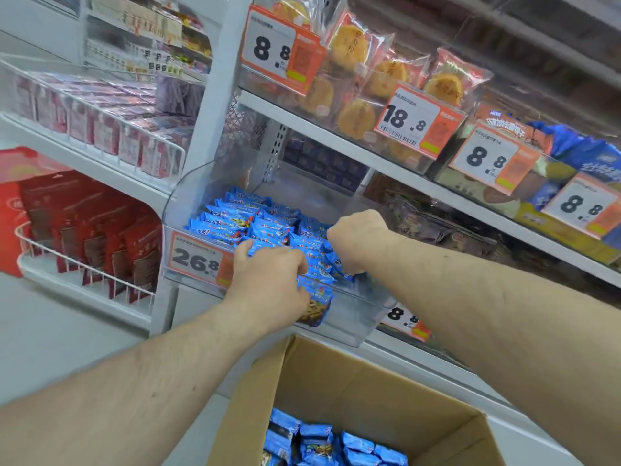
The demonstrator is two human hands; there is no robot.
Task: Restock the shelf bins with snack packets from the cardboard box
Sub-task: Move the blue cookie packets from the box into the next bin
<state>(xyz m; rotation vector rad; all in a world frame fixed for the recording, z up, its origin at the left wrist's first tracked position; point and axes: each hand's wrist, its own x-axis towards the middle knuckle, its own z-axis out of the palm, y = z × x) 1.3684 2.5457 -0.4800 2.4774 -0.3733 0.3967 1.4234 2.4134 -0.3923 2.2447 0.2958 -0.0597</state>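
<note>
A clear plastic shelf bin (349,317) with a 26.8 price tag holds several blue snack packets (245,216). My left hand (268,277) is at the bin's front edge, its fingers curled round a bunch of blue packets. My right hand (356,237) is inside the bin a little further back, fingers curled down round more blue packets. Below, an open cardboard box (336,378) holds several more blue packets (319,442) at its bottom.
Above the bin a shelf carries clear bins of orange cakes (349,48) with price tags (406,119). At the left, wire racks hold red packets (111,230) and pink packets (97,122). A dark-packet bin (433,227) lies to the right.
</note>
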